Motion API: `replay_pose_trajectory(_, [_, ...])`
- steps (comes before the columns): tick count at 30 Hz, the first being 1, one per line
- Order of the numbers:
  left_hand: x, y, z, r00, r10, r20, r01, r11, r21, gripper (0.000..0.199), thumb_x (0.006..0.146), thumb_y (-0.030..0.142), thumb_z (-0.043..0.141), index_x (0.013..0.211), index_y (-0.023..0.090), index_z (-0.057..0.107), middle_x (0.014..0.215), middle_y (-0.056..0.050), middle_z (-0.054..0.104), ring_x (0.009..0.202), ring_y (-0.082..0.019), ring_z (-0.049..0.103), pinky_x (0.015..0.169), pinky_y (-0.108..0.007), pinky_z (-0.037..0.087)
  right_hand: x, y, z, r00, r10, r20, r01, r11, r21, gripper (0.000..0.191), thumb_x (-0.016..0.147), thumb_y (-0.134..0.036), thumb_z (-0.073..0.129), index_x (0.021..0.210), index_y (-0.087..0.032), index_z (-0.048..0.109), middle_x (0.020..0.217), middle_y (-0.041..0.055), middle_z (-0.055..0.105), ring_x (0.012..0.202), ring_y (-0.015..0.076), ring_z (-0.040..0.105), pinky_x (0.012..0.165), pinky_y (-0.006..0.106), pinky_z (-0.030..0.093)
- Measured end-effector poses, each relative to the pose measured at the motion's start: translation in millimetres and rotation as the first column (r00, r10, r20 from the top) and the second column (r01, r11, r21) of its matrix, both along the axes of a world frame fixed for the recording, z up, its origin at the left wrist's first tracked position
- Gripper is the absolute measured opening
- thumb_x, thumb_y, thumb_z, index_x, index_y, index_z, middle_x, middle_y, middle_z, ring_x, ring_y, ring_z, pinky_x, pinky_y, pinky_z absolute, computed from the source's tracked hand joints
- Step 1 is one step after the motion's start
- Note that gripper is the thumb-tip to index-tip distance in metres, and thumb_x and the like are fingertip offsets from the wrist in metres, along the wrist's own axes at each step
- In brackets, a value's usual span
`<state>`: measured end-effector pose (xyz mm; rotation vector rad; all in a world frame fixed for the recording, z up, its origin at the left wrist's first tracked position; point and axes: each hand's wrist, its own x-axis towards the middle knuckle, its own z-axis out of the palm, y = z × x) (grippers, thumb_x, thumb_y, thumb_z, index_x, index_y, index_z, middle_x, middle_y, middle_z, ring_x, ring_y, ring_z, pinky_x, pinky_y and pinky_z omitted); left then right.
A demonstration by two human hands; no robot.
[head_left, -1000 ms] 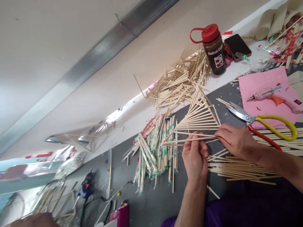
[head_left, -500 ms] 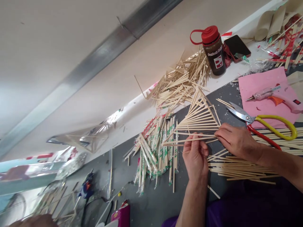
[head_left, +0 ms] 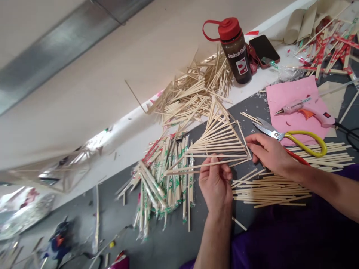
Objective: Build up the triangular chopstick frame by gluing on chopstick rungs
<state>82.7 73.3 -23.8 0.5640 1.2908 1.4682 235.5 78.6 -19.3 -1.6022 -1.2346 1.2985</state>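
Observation:
A fan-like frame of thin wooden sticks [head_left: 221, 136] stands tilted over the dark table. My left hand [head_left: 215, 179] pinches its lower edge, thumb and fingers closed round a stick. At the frame's right corner is my right hand [head_left: 262, 151], its thumb and forefinger apart and nothing visible between them. Below the right hand lies a spread of loose sticks [head_left: 272, 190]. Scissors [head_left: 277, 135] with one yellow and one red handle lie just beyond it. A pink glue gun [head_left: 305, 110] rests on a pink sheet [head_left: 291, 91].
Wrapped chopsticks [head_left: 165, 175] lie left of the frame, and a heap of bare sticks [head_left: 196, 93] lies behind it. Farther back are a red-capped bottle [head_left: 235, 52] and a phone [head_left: 264, 51]. Red-wrapped sticks [head_left: 322, 52] fill the far right.
The view has shifted, so most things appear farther left. My right hand's fingers have parted from the frame's right corner. My left hand still holds the lower edge.

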Motion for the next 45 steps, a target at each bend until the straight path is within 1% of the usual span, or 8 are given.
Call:
replay_pose_trajectory(3, [0.4,0.7,-1.4,1.0,0.0,-0.01,0.0,1.0,0.008,0.035,0.058,0.034,0.085,0.077,0.014,0.062,0.069,0.002,0.068,0.04,-0.004,0.051,0.031,-0.013,0.032,-2.4,-1.9,-3.1,0.996,0.07,0.056,-0.071,0.997,0.014,0.02,0.088,-0.015,0.047,0.099,-0.017,0.063,0.069,-0.0019,0.062,0.052,0.0081,0.057,0.055,0.021,0.043])
replay_pose_trajectory(6, [-0.2,1.7,-3.8,1.0,0.011,-0.02,-0.011,1.0,0.006,0.036,0.058,0.034,0.084,0.077,0.015,0.061,0.069,0.002,0.068,0.041,-0.004,0.052,0.031,-0.013,0.032,-3.7,-2.8,-6.9,0.985,0.133,0.111,-0.139,0.989,0.044,0.019,0.087,-0.01,0.047,0.093,-0.016,0.064,0.083,0.0021,0.066,0.055,0.0076,0.058,0.058,0.021,0.045])
replay_pose_trajectory(10, [-0.4,2.6,-6.7,0.999,0.012,-0.042,-0.011,1.0,0.014,0.035,0.06,0.035,0.083,0.077,0.015,0.061,0.07,0.002,0.068,0.041,-0.004,0.053,0.032,-0.014,0.033,-4.0,-2.1,-10.9,0.962,0.186,0.199,-0.208,0.973,0.1,0.019,0.085,-0.006,0.047,0.09,-0.015,0.063,0.087,0.0042,0.065,0.058,0.0081,0.056,0.059,0.021,0.042])
replay_pose_trajectory(20, [1.0,2.7,-8.9,0.999,0.018,-0.046,-0.018,1.0,0.01,0.036,0.06,0.035,0.083,0.077,0.015,0.06,0.071,0.001,0.07,0.041,-0.005,0.053,0.033,-0.014,0.034,-6.4,0.7,-15.6,0.931,0.202,0.303,-0.25,0.96,0.127,0.017,0.084,-0.004,0.05,0.088,-0.014,0.063,0.085,0.004,0.061,0.061,0.009,0.052,0.063,0.022,0.04])
replay_pose_trajectory(26, [-0.3,3.0,-9.3,0.998,0.014,-0.063,-0.013,1.0,0.025,0.035,0.061,0.035,0.082,0.077,0.014,0.06,0.072,0.001,0.069,0.042,-0.005,0.052,0.033,-0.014,0.034,-5.9,0.2,-17.6,0.936,0.19,0.296,-0.247,0.954,0.171,0.017,0.085,-0.005,0.048,0.084,-0.015,0.061,0.081,0.0027,0.06,0.061,0.0094,0.052,0.061,0.021,0.039])
replay_pose_trajectory(36, [0.6,3.0,-8.5,0.996,0.006,-0.087,-0.004,0.999,0.031,0.032,0.064,0.036,0.08,0.077,0.015,0.06,0.072,0.003,0.067,0.042,-0.004,0.052,0.033,-0.014,0.033,-7.0,1.8,-16.3,0.913,0.199,0.356,-0.261,0.956,0.135,0.017,0.086,-0.005,0.048,0.086,-0.016,0.061,0.084,0.0047,0.062,0.07,0.0123,0.056,0.065,0.023,0.041])
replay_pose_trajectory(40, [0.8,3.2,-8.9,0.997,0.011,-0.08,-0.009,1.0,0.024,0.033,0.063,0.036,0.081,0.077,0.015,0.059,0.071,0.003,0.067,0.041,-0.004,0.052,0.033,-0.014,0.034,-7.0,2.3,-15.7,0.899,0.211,0.384,-0.278,0.952,0.129,0.015,0.087,-0.007,0.049,0.085,-0.016,0.061,0.083,0.0053,0.062,0.074,0.0136,0.057,0.068,0.024,0.04])
replay_pose_trajectory(45, [1.0,1.8,-9.6,0.997,0.035,-0.062,-0.034,0.999,0.024,0.035,0.062,0.036,0.082,0.078,0.016,0.058,0.068,0.003,0.067,0.04,-0.005,0.052,0.033,-0.014,0.034,-7.2,0.6,-18.5,0.902,0.19,0.387,-0.261,0.955,0.139,0.014,0.086,-0.008,0.049,0.083,-0.016,0.06,0.079,0.004,0.06,0.072,0.0142,0.057,0.066,0.024,0.039])
